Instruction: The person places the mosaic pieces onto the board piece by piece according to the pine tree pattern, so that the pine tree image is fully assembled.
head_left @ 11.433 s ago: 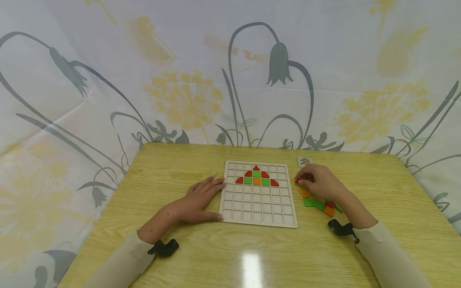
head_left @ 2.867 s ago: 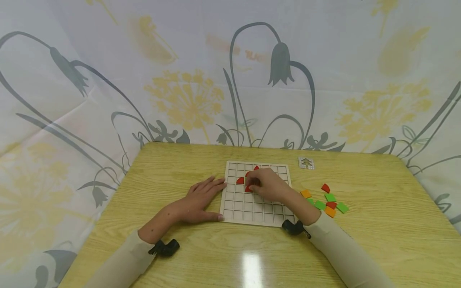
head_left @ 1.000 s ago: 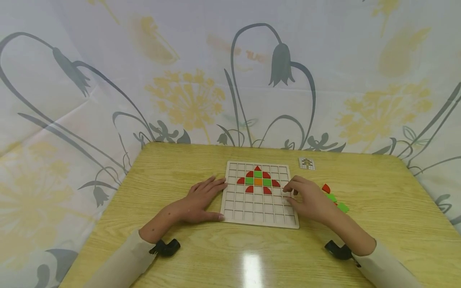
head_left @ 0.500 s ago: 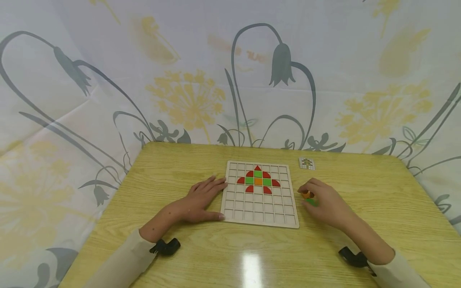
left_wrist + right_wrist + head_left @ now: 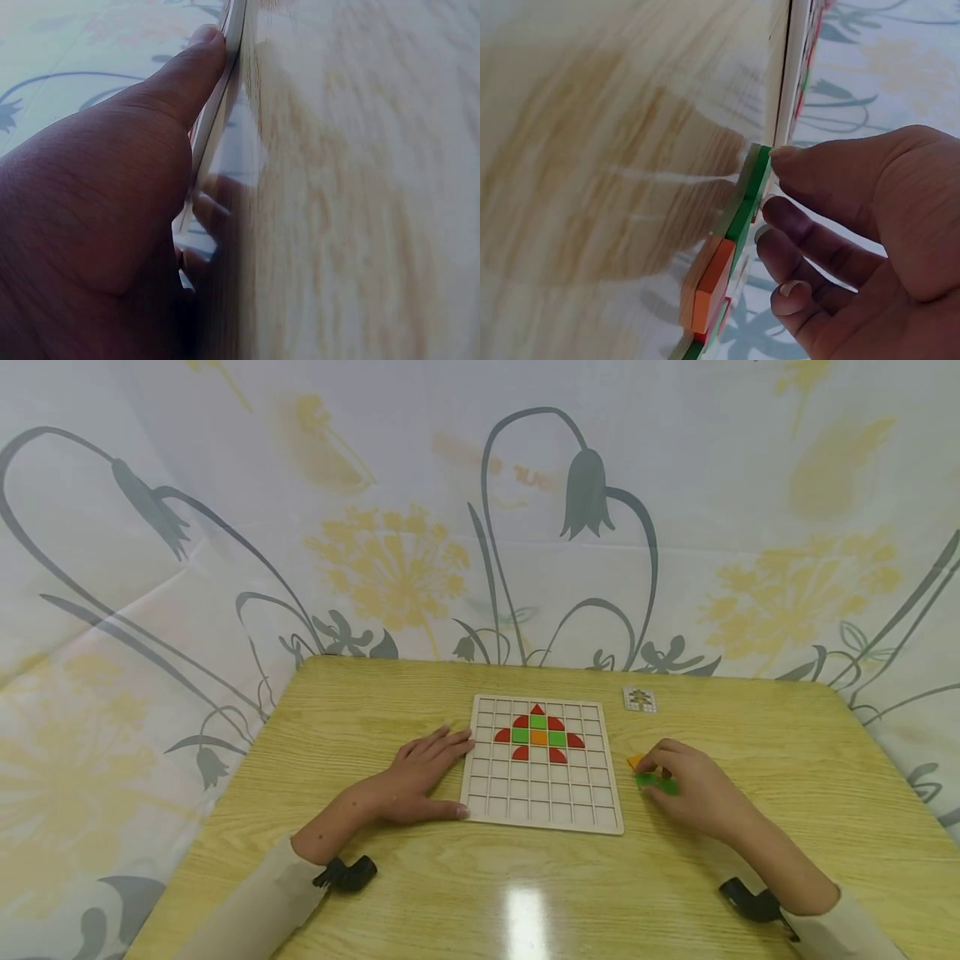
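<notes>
On the desk [image 5: 420, 885], the left hand [image 5: 408, 789], fingers spread, touches one grid board [image 5: 517, 790] bearing seven red pieces [image 5: 557, 757], three green pieces [image 5: 538, 722], one orange piece [image 5: 538, 738]; the right hand [image 5: 693, 785] bends over loose green tiles [image 5: 667, 787], whether gripping I can't tell.

A person's left hand [image 5: 412, 781] lies palm down, fingers stretched forward and slightly apart, thumb out to the side, while the right hand [image 5: 697, 785] bends its fingers loosely (thumb and forefinger parted at the tips); both forearms [image 5: 787, 864] angle inward from pale sleeves [image 5: 251, 906]
</notes>
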`<state>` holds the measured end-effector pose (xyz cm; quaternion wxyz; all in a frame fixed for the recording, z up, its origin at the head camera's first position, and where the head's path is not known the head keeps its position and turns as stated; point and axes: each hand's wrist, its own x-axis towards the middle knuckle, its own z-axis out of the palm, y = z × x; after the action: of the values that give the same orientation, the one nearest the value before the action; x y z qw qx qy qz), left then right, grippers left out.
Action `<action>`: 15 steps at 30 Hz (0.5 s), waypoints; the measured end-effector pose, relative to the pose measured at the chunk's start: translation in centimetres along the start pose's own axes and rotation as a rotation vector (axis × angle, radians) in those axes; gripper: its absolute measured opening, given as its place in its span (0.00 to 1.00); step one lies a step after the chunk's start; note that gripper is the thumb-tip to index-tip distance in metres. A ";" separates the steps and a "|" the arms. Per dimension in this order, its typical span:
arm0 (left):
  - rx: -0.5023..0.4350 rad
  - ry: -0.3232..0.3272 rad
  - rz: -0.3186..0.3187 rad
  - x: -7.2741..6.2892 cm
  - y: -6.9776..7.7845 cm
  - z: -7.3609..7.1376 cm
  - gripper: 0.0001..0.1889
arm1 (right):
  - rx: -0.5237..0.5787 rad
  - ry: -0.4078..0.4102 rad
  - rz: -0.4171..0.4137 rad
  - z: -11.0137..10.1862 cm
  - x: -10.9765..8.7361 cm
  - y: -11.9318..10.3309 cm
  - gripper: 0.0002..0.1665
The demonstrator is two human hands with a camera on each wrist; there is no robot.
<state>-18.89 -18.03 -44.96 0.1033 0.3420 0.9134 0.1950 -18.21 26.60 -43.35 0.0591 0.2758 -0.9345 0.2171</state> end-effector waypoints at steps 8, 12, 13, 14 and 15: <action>-0.004 -0.001 0.003 0.0 0.0 0.0 0.52 | 0.010 -0.043 0.016 0.0 -0.1 0.4 0.12; -0.004 -0.003 0.003 0.0 0.0 0.0 0.52 | 0.010 -0.060 0.018 0.0 -0.1 0.5 0.13; -0.004 -0.003 0.002 0.0 0.0 0.0 0.52 | 0.009 -0.065 0.019 0.0 -0.1 0.5 0.13; -0.004 -0.003 0.000 0.0 0.0 0.0 0.52 | 0.008 -0.070 0.020 -0.1 -0.1 0.5 0.13; -0.005 -0.004 -0.003 0.0 0.0 0.0 0.52 | 0.008 -0.074 0.021 -0.1 -0.1 0.5 0.13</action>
<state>-18.85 -18.00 -44.95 0.1061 0.3410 0.9132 0.1965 -18.37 27.06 -43.50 0.0209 0.2739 -0.9381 0.2110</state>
